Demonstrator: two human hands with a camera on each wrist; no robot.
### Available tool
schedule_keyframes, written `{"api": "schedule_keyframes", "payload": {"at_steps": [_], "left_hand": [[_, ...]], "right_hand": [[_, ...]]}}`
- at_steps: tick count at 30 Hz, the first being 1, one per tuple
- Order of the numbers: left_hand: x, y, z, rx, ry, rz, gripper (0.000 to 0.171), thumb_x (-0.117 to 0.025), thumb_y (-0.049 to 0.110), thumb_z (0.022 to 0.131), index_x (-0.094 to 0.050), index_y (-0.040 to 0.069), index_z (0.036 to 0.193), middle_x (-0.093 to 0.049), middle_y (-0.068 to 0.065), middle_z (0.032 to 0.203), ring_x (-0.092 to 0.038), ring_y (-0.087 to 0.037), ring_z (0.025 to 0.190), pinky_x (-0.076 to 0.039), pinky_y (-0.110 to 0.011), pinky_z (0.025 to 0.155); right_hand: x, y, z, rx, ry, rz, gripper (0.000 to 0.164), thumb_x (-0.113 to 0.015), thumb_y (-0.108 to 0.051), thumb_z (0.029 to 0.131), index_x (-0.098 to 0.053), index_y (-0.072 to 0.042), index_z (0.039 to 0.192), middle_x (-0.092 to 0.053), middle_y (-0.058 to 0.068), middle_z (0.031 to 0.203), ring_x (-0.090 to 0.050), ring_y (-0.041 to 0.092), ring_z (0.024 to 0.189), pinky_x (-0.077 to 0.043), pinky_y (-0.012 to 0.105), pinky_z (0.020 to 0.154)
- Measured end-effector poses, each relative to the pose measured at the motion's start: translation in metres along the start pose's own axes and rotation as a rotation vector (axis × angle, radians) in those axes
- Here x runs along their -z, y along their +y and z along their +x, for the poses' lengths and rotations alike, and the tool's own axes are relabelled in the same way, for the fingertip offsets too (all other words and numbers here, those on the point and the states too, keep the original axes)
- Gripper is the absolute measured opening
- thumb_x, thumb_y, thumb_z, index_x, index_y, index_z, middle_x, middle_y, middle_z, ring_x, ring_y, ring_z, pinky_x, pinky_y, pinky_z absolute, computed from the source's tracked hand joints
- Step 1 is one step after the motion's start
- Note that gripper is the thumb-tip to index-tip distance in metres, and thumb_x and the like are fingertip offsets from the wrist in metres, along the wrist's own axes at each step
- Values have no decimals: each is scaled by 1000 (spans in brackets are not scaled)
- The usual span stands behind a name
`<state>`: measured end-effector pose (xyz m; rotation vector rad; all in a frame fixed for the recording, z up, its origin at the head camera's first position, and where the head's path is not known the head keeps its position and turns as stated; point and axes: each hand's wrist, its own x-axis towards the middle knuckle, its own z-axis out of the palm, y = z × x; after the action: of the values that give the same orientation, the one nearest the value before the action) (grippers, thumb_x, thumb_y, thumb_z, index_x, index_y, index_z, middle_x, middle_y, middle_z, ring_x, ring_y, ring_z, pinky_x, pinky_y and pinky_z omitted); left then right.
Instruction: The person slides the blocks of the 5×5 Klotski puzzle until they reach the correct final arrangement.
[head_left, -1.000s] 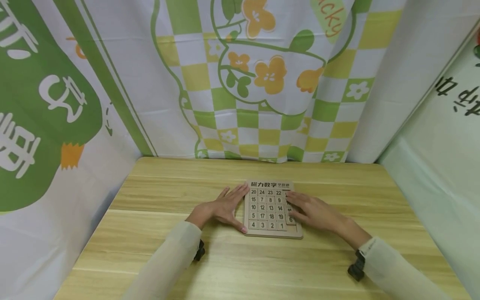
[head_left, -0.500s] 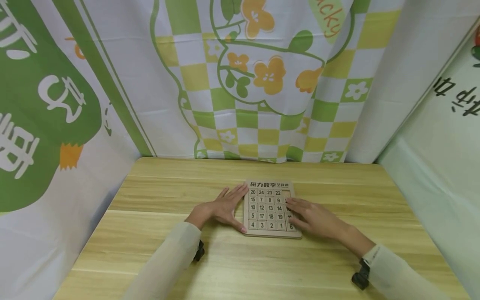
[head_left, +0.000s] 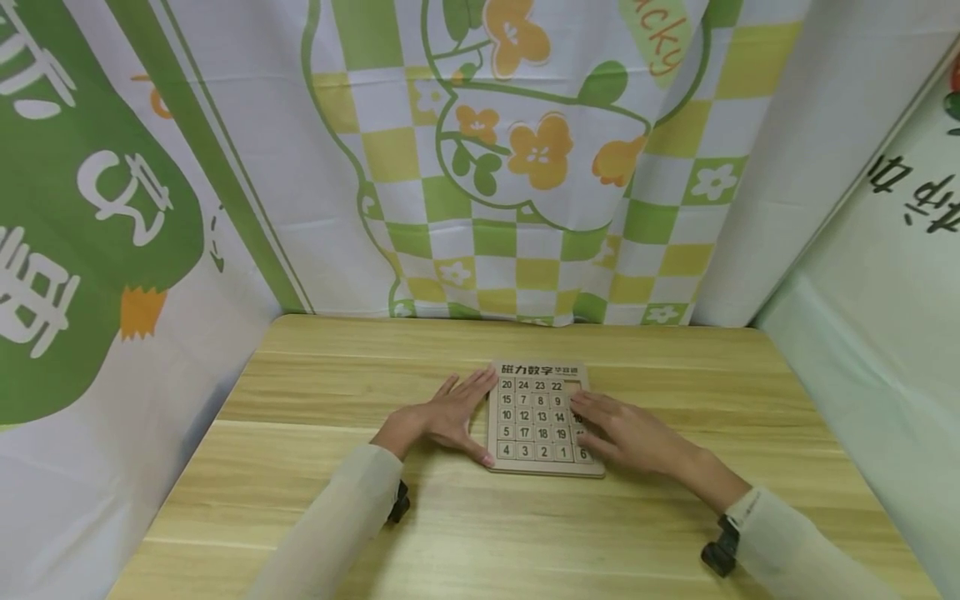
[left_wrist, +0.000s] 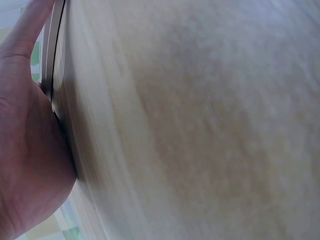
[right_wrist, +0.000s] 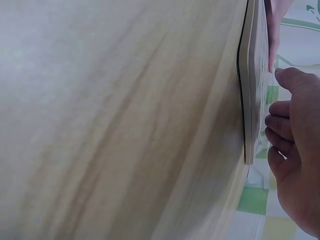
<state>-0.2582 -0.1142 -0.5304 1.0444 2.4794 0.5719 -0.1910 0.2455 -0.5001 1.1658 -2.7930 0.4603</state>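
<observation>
A wooden number slide puzzle [head_left: 547, 469] lies flat on the table, its tiles in a square grid under a printed heading. The tile 6 [head_left: 583, 455] sits in the bottom right corner, and a vacant slot shows at the top right, beside tile 22 [head_left: 557, 387]. My left hand [head_left: 448, 418] spans the puzzle's left edge, fingers at the upper corner and thumb at the lower one. Over the right column rests my right hand [head_left: 637, 435], its fingertips on the tiles and partly hiding their numbers. The right wrist view has the puzzle's edge [right_wrist: 250, 85] beside slightly bent fingers.
The wood-grain table [head_left: 480, 533] extends around the puzzle on all sides. Behind it hangs a green and yellow checked curtain [head_left: 495, 258] with flowers. White printed sheets stand at the left and right. Both wrists carry small black devices, such as the right wrist's camera [head_left: 722, 550].
The right column of tiles has slid toward the person; tile 6 moved into the bottom corner and the vacant slot is now at the top. My right hand moved down with them; the left stayed.
</observation>
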Motion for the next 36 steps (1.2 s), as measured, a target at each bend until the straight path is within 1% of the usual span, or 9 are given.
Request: {"api": "schedule_keyframes", "payload": {"at_steps": [2, 4, 9, 16, 22, 29, 31, 36], "left_hand": [[-2, -3, 2, -1, 6, 11, 150, -78, 85, 69, 6, 14, 171, 11, -8, 178, 10, -26, 165, 13, -57, 130], [-2, -2, 2, -2, 7, 12, 150, -79, 84, 69, 6, 14, 171, 11, -8, 179, 10, -26, 165, 13, -57, 130], [5, 9, -4, 11, -10, 25, 146, -82, 77, 74, 4, 10, 171, 11, -9, 178, 9, -26, 165, 10, -56, 131], [5, 11, -4, 27, -2, 60, 142, -85, 69, 77, 3, 9, 171, 9, -10, 178, 7, -26, 165, 7, -57, 131], [6, 11, -4, 27, -11, 64, 141, -83, 71, 77, 4, 11, 171, 9, -9, 179, 8, -26, 165, 9, -54, 131], [2, 4, -2, 17, -13, 9, 148, -77, 84, 72, 5, 13, 171, 12, -7, 178, 11, -25, 164, 12, -54, 130], [2, 4, -2, 20, -15, 10, 148, -77, 85, 71, 6, 13, 171, 13, -6, 178, 11, -24, 164, 12, -54, 130], [6, 9, -4, 35, -21, 50, 142, -80, 76, 77, 6, 13, 171, 13, -5, 178, 10, -23, 164, 11, -53, 130]], "right_hand": [[1, -1, 1, 4, 3, 2, 62, -71, -32, 103, -55, 4, 150, -50, 22, 159, -50, 43, 145, -43, 59, 117], [2, -3, 3, 3, 4, 3, 62, -70, -32, 103, -54, 3, 151, -49, 22, 160, -50, 43, 145, -43, 59, 117], [3, -11, 12, 10, 2, -2, 60, -69, -31, 104, -55, 4, 150, -51, 24, 157, -50, 42, 145, -44, 58, 116], [1, -19, 28, 37, -4, 9, 58, -69, -30, 104, -56, 3, 150, -54, 24, 155, -51, 43, 144, -46, 57, 115], [-5, -27, 44, 36, -42, 53, 58, -66, -33, 106, -55, 2, 152, -53, 22, 157, -48, 44, 146, -41, 59, 120], [-13, -34, 62, 61, -78, 92, 58, -62, -34, 108, -53, 3, 152, -51, 22, 159, -46, 42, 148, -37, 59, 122], [-16, -35, 66, 67, -86, 88, 59, -60, -36, 109, -51, 2, 154, -50, 21, 160, -45, 42, 149, -37, 59, 123], [-20, -37, 75, 68, -102, 72, 62, -58, -39, 110, -47, 0, 157, -47, 19, 163, -43, 39, 152, -37, 56, 124]]}}
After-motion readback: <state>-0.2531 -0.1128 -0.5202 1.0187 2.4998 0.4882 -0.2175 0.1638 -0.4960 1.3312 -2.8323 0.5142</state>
